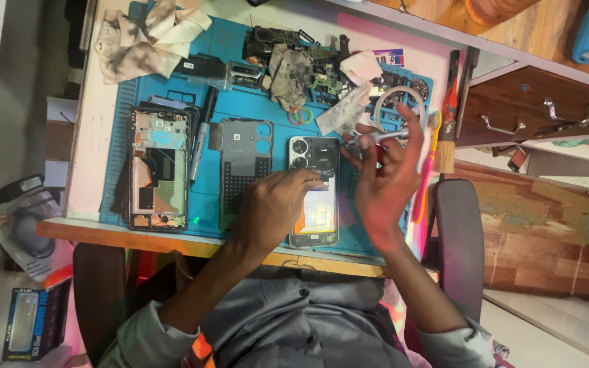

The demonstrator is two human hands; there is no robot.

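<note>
An opened phone [313, 197] lies on the blue work mat [206, 197] near the desk's front edge, its insides showing. My left hand [274, 204] rests on the phone's left side, fingertips touching its middle. My right hand [383, 180] is raised just right of the phone, fingers curled around a slim metal tool [376, 138] held level above the phone's top right corner. A grey phone back cover [245, 167] lies left of the phone.
Another opened phone frame [159, 167] and a black marker [201, 133] lie at the mat's left. Dirty rags [146, 37], loose phone parts [267, 44] and a cable coil [398, 102] crowd the back. A brush [446, 116] lies at right, beside wooden drawers [540, 109].
</note>
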